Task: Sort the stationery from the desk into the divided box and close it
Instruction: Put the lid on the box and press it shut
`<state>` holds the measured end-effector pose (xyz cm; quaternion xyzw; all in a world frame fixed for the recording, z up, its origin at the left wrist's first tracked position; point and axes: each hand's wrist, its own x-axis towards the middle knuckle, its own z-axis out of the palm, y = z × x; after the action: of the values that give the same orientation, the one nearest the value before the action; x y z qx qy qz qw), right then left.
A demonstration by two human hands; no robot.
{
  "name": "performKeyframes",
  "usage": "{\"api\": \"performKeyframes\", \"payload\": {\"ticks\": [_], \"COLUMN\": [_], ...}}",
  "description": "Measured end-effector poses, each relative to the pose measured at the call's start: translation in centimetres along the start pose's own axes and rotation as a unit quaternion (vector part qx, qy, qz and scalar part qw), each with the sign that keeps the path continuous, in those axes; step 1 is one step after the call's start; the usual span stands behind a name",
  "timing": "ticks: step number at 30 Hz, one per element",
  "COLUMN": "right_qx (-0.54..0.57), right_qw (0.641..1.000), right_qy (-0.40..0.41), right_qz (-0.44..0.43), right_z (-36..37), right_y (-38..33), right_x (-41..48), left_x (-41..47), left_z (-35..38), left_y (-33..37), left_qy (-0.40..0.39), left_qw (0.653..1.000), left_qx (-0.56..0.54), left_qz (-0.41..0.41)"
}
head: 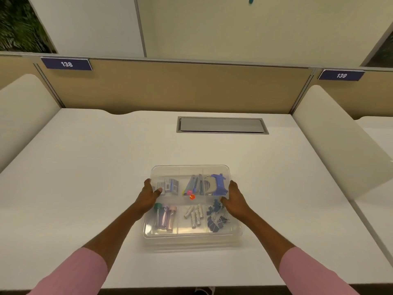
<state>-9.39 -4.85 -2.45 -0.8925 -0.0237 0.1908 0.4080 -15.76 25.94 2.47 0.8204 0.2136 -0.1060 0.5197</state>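
A clear divided box (192,236) sits on the white desk near its front edge. Its compartments hold small staple boxes (170,185), pens (195,184), a blue stapler (217,184), capped tubes (165,218), batteries (194,215) and blue binder clips (217,218). A clear lid (191,170) hovers over the far half of the box, seemingly tilted. My left hand (148,195) grips the lid's left edge. My right hand (234,196) grips its right edge.
A grey cable hatch (222,125) is set into the desk (85,167) behind the box. Rounded white side dividers (25,107) (336,135) and a tan back panel (180,86) enclose the desk.
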Motion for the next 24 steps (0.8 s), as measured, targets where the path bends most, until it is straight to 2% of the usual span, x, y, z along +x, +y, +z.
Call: {"api": "performKeyframes", "payload": {"ticks": [9, 13, 17, 21, 24], "right_qx": [-0.055, -0.146, -0.254, -0.338, -0.34], "right_qw": [0.998, 0.989, 0.966, 0.935, 0.931], "right_qy": [0.009, 0.022, 0.045, 0.107, 0.13], "right_qz": [0.0, 0.0, 0.015, 0.012, -0.015], "right_z": [-0.2, 0.3, 0.8, 0.9, 0.6], "right_y": [-2.1, -3.2, -3.1, -3.8, -5.2], "right_x": [-0.9, -1.9, -2.1, -1.6, -0.2], "left_x": [1.4, 3.3, 2.3, 1.9, 3.1], "left_z": [0.0, -0.5, 0.0, 0.4, 0.9], "left_y": [-0.4, -2.3, -0.8, -0.2, 0.3], "left_qy": [-0.001, 0.009, 0.031, 0.13, 0.123], "left_qw": [1.0, 0.99, 0.949, 0.891, 0.864], "left_qx": [0.029, 0.141, 0.312, 0.43, 0.477], "left_qz": [-0.013, -0.028, -0.026, 0.07, 0.106]}}
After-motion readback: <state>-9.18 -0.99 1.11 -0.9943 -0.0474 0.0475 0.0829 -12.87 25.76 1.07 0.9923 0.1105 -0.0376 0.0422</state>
